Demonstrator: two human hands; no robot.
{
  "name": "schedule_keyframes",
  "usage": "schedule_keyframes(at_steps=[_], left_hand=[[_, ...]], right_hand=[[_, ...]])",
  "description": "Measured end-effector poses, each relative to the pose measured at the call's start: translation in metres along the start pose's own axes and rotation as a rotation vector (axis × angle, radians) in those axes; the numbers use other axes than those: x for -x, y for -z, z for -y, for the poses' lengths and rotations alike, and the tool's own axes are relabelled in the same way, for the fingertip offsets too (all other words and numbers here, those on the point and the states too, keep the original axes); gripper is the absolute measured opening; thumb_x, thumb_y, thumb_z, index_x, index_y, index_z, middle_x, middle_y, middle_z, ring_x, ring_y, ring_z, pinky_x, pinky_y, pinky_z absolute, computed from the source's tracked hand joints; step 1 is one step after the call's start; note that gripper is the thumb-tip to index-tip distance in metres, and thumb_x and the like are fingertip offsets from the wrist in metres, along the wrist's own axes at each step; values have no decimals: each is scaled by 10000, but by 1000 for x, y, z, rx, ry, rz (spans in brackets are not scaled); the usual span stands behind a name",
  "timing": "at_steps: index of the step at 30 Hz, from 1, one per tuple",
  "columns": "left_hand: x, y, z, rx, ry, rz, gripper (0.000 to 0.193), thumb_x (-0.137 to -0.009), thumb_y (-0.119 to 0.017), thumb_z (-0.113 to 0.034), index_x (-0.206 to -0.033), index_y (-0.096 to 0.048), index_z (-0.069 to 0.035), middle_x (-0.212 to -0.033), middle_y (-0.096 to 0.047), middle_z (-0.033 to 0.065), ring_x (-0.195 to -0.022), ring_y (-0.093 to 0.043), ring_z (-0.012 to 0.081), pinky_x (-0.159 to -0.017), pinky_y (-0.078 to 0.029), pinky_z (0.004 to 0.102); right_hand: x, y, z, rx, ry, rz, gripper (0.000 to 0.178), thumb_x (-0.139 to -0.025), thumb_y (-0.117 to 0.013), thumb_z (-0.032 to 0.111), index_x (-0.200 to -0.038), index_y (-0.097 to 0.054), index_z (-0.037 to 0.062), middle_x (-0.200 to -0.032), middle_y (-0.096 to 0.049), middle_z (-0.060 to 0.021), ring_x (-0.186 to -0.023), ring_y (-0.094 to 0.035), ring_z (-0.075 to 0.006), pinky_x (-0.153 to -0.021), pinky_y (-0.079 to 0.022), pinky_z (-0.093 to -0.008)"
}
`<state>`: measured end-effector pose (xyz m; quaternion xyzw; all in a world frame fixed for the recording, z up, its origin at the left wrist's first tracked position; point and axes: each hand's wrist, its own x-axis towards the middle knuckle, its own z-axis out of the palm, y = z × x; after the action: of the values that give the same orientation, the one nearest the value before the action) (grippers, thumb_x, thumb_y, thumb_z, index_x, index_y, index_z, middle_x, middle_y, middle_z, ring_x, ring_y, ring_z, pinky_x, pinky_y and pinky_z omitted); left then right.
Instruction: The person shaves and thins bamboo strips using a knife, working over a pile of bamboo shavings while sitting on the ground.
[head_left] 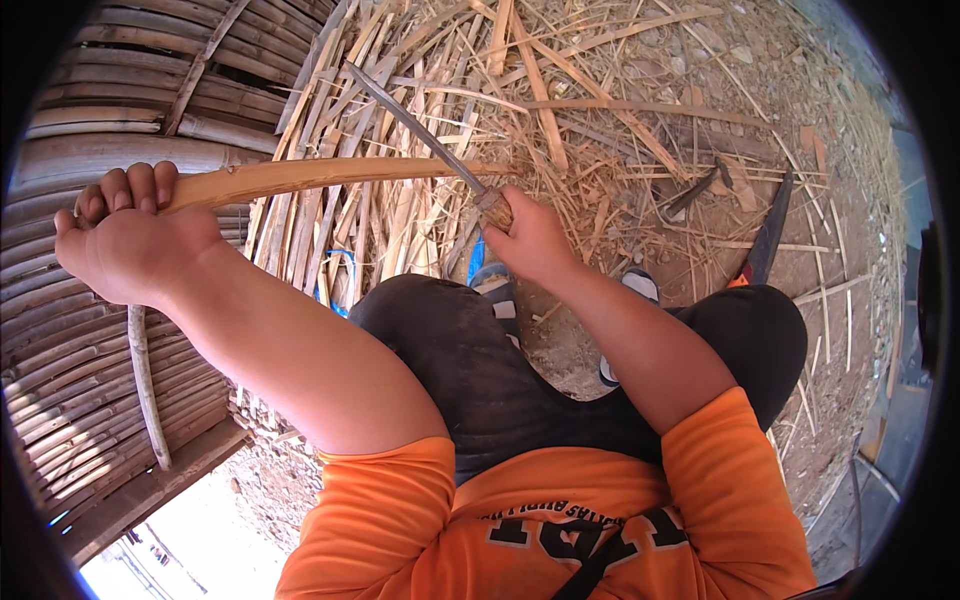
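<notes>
At the left, my left hand (pixel 140 240) is closed around one end of a long, pale split bamboo strip (pixel 310 175). The strip stretches to the right, nearly level, in front of my knees. Wrapped in my right hand (pixel 530 238) is the short wooden handle of a knife (pixel 415 125). Its long, narrow grey blade slants up to the left and crosses the strip near the strip's right end. Whether the blade touches the strip, I cannot tell.
Beyond my knees lies a heap of split bamboo strips (pixel 330 225). A bamboo slat wall (pixel 90 320) stands on the left. To the right, a saw (pixel 770 230) with an orange handle and a small dark tool (pixel 695 192) lie among shavings on the dirt ground (pixel 800 340).
</notes>
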<state>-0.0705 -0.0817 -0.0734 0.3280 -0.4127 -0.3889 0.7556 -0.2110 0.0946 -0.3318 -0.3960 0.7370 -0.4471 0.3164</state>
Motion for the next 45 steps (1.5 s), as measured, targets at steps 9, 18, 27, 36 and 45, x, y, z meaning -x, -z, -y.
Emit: schedule_keyframes(at_steps=[9,18,27,36,45], left_hand=[[9,2,-42,148,80,124,328,-1039,-329,-276,-741,-363,-141,-600,-319,-4,-509,-247,119,-496,-242,283],[44,30,-145,547,-162,310,363,-1019,-415,-357,-707,-381,-173,-579,-353,-18,-470,-290,93,-463,-254,257],[95,12,-204,764,-328,88,362,-1004,-417,-363,-702,-369,-168,-598,-339,-14,-506,-295,111,-498,-266,274],[130,70,-245,867,-216,-20,383,-1045,-338,-355,-712,-340,-166,-576,-313,-16,-490,-272,117,-492,-267,276],[154,79,-247,857,-24,31,392,-1051,-377,-394,-728,-356,-172,-587,-317,-36,-478,-254,93,-463,-241,265]], right_hand=[[-1,26,7,-125,29,-188,399,-805,-731,203,-1118,-617,-16,-761,-658,-186,-665,-649,-280,-658,-509,-401],[46,160,84,-152,76,-236,320,-916,-703,106,-1199,-581,21,-755,-595,-14,-580,-547,-85,-516,-461,-277],[116,220,24,-316,-50,-531,241,-897,-728,130,-1071,-598,27,-783,-610,-46,-589,-565,-140,-531,-465,-317],[129,241,9,-791,-84,-502,270,-941,-743,266,-970,-554,76,-764,-588,-38,-524,-486,-129,-496,-461,-319],[133,243,18,-1006,-121,-471,344,-928,-756,382,-1004,-574,100,-800,-632,-48,-579,-474,-120,-556,-457,-315]])
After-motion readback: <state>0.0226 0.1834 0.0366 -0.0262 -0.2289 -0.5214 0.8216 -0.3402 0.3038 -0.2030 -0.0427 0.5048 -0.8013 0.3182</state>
